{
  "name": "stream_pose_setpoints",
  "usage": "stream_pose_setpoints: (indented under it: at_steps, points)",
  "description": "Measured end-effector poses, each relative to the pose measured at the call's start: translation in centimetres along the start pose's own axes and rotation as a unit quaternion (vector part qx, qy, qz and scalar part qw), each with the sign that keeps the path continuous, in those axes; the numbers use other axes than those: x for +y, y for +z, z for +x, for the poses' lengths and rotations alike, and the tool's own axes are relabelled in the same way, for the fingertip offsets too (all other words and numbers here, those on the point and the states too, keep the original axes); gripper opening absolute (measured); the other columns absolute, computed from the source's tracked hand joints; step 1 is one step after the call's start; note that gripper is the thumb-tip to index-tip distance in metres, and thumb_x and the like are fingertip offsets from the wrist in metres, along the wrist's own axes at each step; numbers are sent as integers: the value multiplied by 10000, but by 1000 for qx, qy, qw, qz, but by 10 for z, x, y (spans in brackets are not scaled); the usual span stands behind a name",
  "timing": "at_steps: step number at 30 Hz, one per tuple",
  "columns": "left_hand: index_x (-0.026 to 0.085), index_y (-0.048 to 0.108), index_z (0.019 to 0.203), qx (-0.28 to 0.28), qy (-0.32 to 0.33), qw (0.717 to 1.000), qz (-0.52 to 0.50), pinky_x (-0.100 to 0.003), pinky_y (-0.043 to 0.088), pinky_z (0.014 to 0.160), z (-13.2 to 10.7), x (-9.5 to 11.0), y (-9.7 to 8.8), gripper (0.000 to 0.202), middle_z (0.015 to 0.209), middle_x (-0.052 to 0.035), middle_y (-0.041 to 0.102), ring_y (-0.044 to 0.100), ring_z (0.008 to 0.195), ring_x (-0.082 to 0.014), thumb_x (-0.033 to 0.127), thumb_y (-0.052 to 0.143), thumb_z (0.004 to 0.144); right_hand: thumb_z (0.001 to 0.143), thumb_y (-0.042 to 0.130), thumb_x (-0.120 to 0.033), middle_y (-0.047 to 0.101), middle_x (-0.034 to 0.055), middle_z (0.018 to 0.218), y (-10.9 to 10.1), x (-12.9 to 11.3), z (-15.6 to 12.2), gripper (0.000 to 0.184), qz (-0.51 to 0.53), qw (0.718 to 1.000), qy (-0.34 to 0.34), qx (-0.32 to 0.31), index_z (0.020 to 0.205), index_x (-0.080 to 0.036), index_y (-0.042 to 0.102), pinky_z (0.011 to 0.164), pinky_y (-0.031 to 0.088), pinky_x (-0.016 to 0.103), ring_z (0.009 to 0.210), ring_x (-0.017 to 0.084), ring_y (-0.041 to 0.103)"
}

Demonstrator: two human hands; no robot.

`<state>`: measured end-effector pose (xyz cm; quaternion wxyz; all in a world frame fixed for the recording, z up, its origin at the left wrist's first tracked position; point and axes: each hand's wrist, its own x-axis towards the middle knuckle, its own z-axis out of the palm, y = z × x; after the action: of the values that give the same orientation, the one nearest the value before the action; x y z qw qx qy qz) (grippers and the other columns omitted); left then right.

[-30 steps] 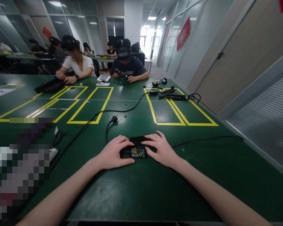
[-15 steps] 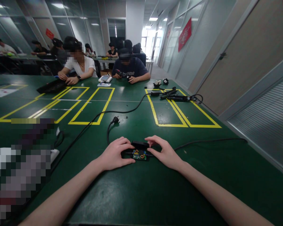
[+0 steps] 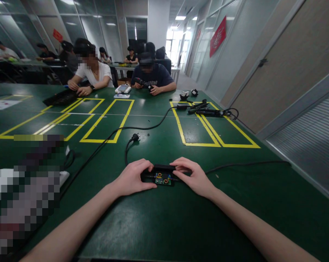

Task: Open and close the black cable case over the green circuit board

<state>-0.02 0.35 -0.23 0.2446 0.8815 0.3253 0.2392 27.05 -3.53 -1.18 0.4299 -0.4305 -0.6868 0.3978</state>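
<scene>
Before me on the table lies a small circuit board (image 3: 163,179) with two copper-coloured ring coils, seated in an opened black plastic case. The long black cover (image 3: 164,167) of the case stands along the board's far edge. My left hand (image 3: 133,177) curls round the left end, fingertips at the cover and thumb by the board's near left corner. At the right end, my right hand (image 3: 191,176) has its fingers closed on the cover's edge. A black power plug (image 3: 135,137) lies beyond my left hand, its cord running back towards the case. Another black cable (image 3: 246,163) leads off right.
Yellow tape rectangles mark the green table (image 3: 159,225). Black tools and cables (image 3: 208,110) lie at the far right. A long cord (image 3: 142,128) crosses the middle. Two people sit opposite, one by a black tray (image 3: 61,97). A blurred-out patch covers the left front.
My right fingers have drawn closer together at the cover's right end. The left hand has hardly shifted, its index finger slightly more bent. The view has moved a little.
</scene>
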Motion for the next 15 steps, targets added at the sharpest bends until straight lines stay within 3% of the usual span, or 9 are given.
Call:
stream_pose_setpoints:
  at_steps: [5,10,15]
  points:
    - [216,539,924,6,-31,999,-3,-286,481,721,0,2,1,443,939,10,662,640,824,-193,315,901,688,891,724,-315,678,58,1108,-3,-5,-1,174,24,999,19,-39,1033,-218,758,816,648,307,926,170,722]
    - [215,593,1011,-7,-48,999,-9,-293,505,730,-2,5,2,450,954,2,683,653,819,-191,292,897,688,859,777,-284,690,71,1087,-8,-9,-1,162,-7,996,-37,-79,1000,-209,750,839,624,350,983,201,707]
    - [244,597,1278,-4,-7,1000,-22,-322,555,833,-3,6,1,584,1048,-24,703,686,925,-203,263,852,754,812,824,-226,713,67,1011,-11,-8,-2,94,-52,991,-89,-81,852,-210,741,844,587,382,947,210,700]
